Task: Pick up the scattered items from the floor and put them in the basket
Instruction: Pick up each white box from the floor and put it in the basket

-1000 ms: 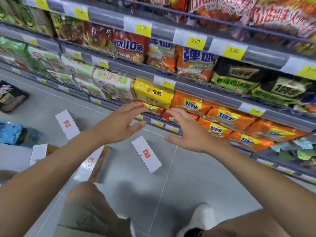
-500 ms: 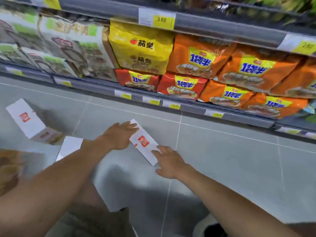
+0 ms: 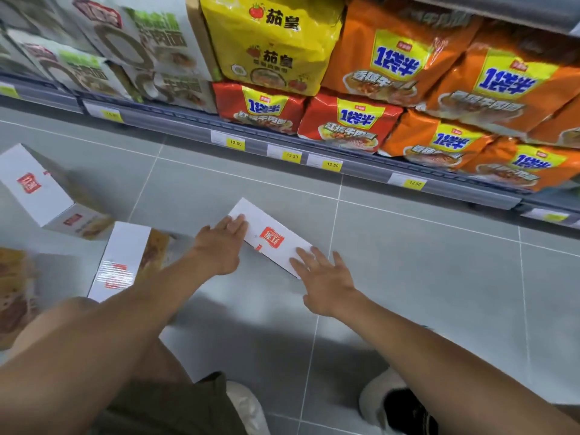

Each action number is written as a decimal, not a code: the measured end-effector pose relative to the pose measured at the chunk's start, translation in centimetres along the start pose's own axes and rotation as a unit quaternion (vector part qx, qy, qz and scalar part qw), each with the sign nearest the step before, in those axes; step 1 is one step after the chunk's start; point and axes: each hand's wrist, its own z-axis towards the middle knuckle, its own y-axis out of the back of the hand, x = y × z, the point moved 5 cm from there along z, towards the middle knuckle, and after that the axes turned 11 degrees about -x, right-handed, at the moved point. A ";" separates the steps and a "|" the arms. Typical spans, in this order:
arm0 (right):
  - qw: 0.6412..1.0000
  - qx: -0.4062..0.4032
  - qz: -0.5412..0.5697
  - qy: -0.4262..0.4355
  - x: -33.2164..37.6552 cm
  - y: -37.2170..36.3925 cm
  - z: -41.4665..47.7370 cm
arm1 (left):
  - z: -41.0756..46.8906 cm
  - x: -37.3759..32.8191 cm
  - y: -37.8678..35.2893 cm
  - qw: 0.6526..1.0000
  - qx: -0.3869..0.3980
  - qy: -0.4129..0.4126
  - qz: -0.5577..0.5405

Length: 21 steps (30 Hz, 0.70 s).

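A flat white box with a red logo [image 3: 269, 239] lies on the grey tiled floor in front of me. My left hand [image 3: 221, 244] lies with straight fingers on the box's far left end. My right hand [image 3: 320, 277] rests with spread fingers on its near right end. Two more white boxes lie to the left: one [image 3: 120, 260] beside my left forearm, another [image 3: 37, 186] tilted farther back. No basket is in view.
A low shop shelf [image 3: 314, 158] with price tags runs across the back, stacked with red, orange and yellow noodle packs [image 3: 348, 120]. A blurred brownish pack [image 3: 14, 296] lies at the left edge. My knees and shoes [image 3: 392, 403] are below.
I have leaned in closer to the floor. Both hands came down from mid-air onto the two ends of the white box and now sit more firmly on it.
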 end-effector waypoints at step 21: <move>0.998 -0.049 0.000 0.030 -3.4 1.2 6.7 | 0.3 -6.4 -4.1 0.982 -0.062 0.071 -0.166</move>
